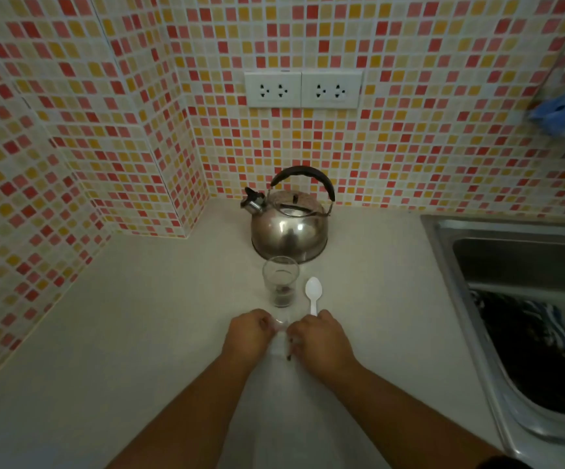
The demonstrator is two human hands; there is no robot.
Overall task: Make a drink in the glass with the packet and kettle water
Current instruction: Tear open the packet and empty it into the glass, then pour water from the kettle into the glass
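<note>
Hands come first in my view: my left hand and my right hand are drawn close together low over the counter, fingers curled in, pinching something small and pale between them. I take it for the packet, though it is blurred and nearly the counter's colour, so I cannot tell whether it is torn open or sealed. A thin dark mark shows just under my right fingertips; what it is I cannot say. Just beyond my right knuckles lies the white plastic spoon, bowl pointing away, its handle end disappearing behind that hand. Just left of the spoon stands the glass, upright, with a dark layer at the bottom that looks like powder or granules. Behind the glass, almost touching it in this view, sits the steel kettle, spout turned left, black handle arched above. To the right the sink holds dark striped cloth. My judgement is that the packet is being handled, so the step goes best if I keep both pinches tight near one edge, pull apart in a short motion, and hold the mouth over the glass rim so nothing scatters.
</note>
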